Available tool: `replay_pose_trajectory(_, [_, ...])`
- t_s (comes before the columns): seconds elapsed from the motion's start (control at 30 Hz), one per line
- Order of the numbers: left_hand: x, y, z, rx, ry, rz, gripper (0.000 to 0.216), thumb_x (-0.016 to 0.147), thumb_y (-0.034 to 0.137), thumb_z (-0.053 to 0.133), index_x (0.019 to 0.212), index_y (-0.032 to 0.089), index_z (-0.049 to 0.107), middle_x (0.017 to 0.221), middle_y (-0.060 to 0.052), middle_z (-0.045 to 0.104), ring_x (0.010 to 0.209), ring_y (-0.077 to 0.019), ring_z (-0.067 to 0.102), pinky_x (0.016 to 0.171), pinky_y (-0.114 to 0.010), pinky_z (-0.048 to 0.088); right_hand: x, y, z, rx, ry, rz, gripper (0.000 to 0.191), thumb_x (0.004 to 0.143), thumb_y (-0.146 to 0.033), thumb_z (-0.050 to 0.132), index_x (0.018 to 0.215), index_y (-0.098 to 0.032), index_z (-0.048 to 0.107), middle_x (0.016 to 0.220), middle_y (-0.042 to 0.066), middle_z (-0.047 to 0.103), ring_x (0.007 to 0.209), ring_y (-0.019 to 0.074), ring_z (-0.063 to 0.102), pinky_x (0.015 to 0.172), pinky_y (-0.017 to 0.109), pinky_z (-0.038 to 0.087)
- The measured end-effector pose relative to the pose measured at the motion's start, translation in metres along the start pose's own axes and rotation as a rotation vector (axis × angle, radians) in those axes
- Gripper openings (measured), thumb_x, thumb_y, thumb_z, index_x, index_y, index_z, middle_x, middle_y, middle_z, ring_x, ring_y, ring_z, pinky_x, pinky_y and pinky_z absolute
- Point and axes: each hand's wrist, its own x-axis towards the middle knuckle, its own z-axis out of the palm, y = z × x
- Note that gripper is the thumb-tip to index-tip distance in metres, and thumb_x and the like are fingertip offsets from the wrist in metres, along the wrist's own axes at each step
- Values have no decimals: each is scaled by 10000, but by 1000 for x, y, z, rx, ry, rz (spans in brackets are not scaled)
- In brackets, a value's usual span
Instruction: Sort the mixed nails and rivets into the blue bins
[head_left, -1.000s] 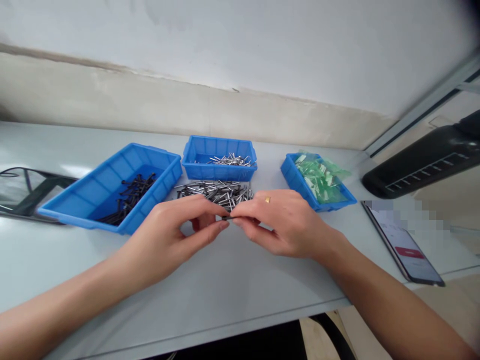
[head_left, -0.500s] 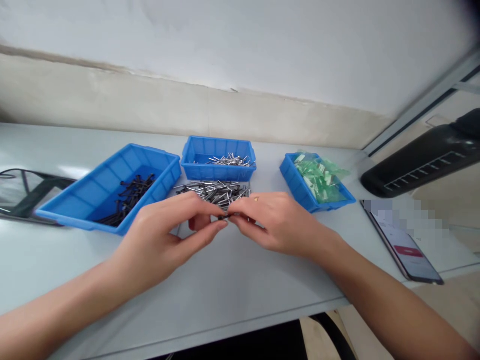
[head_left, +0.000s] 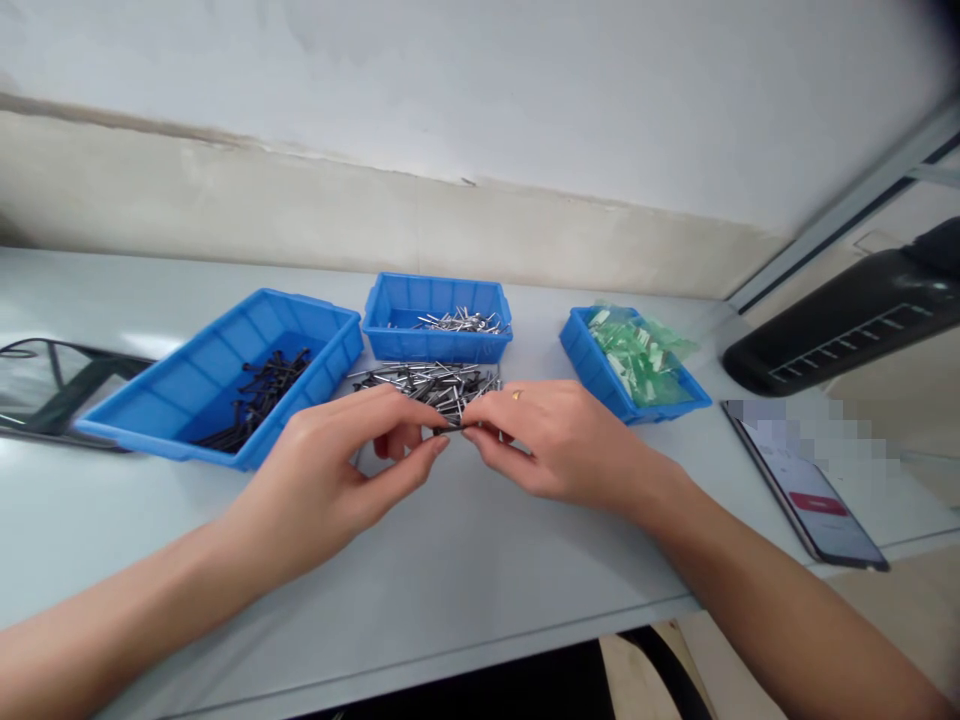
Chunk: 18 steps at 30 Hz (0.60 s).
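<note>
pinching one small nail [head_left: 452,429] between both hands [head_left: 450,455].

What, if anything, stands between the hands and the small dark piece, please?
Nothing visible does: the left hand and right hand both pinch the small dark piece at their fingertips, just in front of the loose nail pile.

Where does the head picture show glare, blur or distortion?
Head view: white glare on the table beside the big bin; a mosaic patch above the phone; dark top right corner; the wall edge bends; the piece between the fingers is too small to make out.
</note>
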Motion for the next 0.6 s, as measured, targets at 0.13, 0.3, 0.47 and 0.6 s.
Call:
replay_pose_trajectory(0.13, [0, -1, 2, -9, -27, -57, 106, 870, 281, 561, 870, 221, 649, 665, 52, 600, 597, -80, 548, 539, -167, 418, 1, -1, -3, 14, 92, -32, 173, 926, -190, 480, 883, -129, 636, 687, 13, 639, 620, 120, 580, 600, 238, 402])
replay_pose_trajectory(0.3, [2, -1, 2, -2, -102, -61, 133, 874, 300, 557, 843, 222, 660, 650, 54, 583, 583, -75, 532, 535, -166, 406, 1, -3, -2, 21, 162, -100, 175, 934, -197, 484, 875, -130, 635, 659, -4, 626, 601, 109, 556, 594, 237, 402])
replay_pose_trajectory(0.47, [3, -2, 4, 9, -149, -54, 149, 887, 305, 546, 862, 211, 659, 664, 49, 582, 581, -76, 529, 544, -174, 404, 0, -3, 2, 17, 172, -129, 169, 941, -200, 483, 904, -135, 634, 689, -9, 650, 617, 104, 562, 608, 236, 410])
replay_pose_trajectory(0.6, [2, -2, 3, 7, -174, -28, 156, 892, 289, 528, 877, 204, 658, 671, 40, 587, 573, -82, 524, 534, -181, 400, -1, -3, 3, -2, 183, -152, 165, 938, -199, 472, 904, -152, 626, 678, -15, 642, 605, 100, 554, 592, 232, 405])
